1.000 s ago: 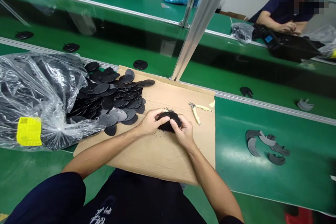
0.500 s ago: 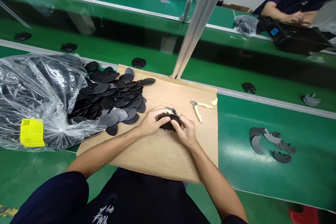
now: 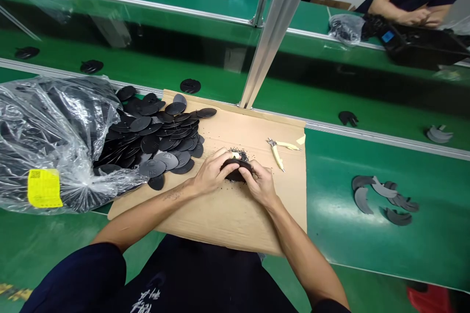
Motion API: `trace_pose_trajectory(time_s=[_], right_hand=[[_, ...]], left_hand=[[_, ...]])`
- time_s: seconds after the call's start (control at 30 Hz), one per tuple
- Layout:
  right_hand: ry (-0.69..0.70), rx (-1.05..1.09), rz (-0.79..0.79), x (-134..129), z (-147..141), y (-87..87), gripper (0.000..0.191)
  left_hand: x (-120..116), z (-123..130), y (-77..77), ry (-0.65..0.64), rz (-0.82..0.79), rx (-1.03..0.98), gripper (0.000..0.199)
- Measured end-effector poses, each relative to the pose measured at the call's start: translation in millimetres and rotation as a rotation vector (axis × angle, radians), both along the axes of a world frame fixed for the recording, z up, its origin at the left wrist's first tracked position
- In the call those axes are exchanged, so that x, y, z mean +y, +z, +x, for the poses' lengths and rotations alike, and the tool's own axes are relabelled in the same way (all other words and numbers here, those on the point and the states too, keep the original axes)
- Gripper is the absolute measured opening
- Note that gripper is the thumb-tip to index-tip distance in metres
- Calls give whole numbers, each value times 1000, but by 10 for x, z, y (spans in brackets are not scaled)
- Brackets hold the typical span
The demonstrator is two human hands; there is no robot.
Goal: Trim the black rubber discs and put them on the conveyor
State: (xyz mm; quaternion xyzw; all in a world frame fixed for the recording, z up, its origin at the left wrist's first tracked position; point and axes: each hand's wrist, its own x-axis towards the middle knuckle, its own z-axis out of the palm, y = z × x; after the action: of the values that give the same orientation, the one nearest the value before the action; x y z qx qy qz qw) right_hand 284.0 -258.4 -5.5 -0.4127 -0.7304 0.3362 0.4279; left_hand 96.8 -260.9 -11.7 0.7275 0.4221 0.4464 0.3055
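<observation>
A black disc [image 3: 237, 170] is held between both hands over the cardboard sheet [image 3: 220, 215]. My left hand [image 3: 212, 172] grips its left side, thumb on the near face, with something pale yellow at the fingertips. On the right side my right hand [image 3: 260, 183] pinches the same disc. Small black bits [image 3: 243, 155] lie scattered on the cardboard behind and under it. Pliers with yellow handles [image 3: 278, 155] rest, jaws parted, to the right of my hands. To the left spreads a heap of black discs [image 3: 161, 132].
A clear plastic bag [image 3: 73, 132] with a yellow label fills the left. Curved grey pieces [image 3: 385, 195] lie on the green table [image 3: 348, 249] at right. A metal post [image 3: 273, 34] rises behind the cardboard. Across the line, a person's hands [image 3: 418, 17] are near a black container.
The view has shifted slightly. Both hands keep their hold on the disc, which looks a little more tilted.
</observation>
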Motion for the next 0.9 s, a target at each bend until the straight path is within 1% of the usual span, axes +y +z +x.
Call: trace_pose_trajectory(time_s=[0.07, 0.13, 0.23, 0.3, 0.43, 0.57, 0.73, 0.9], right_hand=[[6, 4, 28, -2, 1, 3, 28], [16, 14, 59, -6, 2, 12, 23], [36, 36, 103, -12, 4, 27, 17], [46, 51, 131, -15, 7, 30, 14], [53, 68, 171, -16, 7, 12, 10], [58, 64, 180, -7, 8, -15, 9], [68, 60, 164, 8, 15, -17, 9], [87, 67, 126, 9, 19, -8, 12]], left_hand=[[4, 0, 6, 21, 10, -32, 32], [22, -4, 24, 16, 29, -101, 33], [58, -12, 68, -52, 80, -212, 33], [73, -19, 96, -93, 107, -251, 34], [66, -39, 131, -108, 143, -233, 29], [47, -50, 133, -103, 169, -195, 26], [41, -39, 128, -78, 203, -184, 26], [27, -26, 131, -37, 267, -191, 20]])
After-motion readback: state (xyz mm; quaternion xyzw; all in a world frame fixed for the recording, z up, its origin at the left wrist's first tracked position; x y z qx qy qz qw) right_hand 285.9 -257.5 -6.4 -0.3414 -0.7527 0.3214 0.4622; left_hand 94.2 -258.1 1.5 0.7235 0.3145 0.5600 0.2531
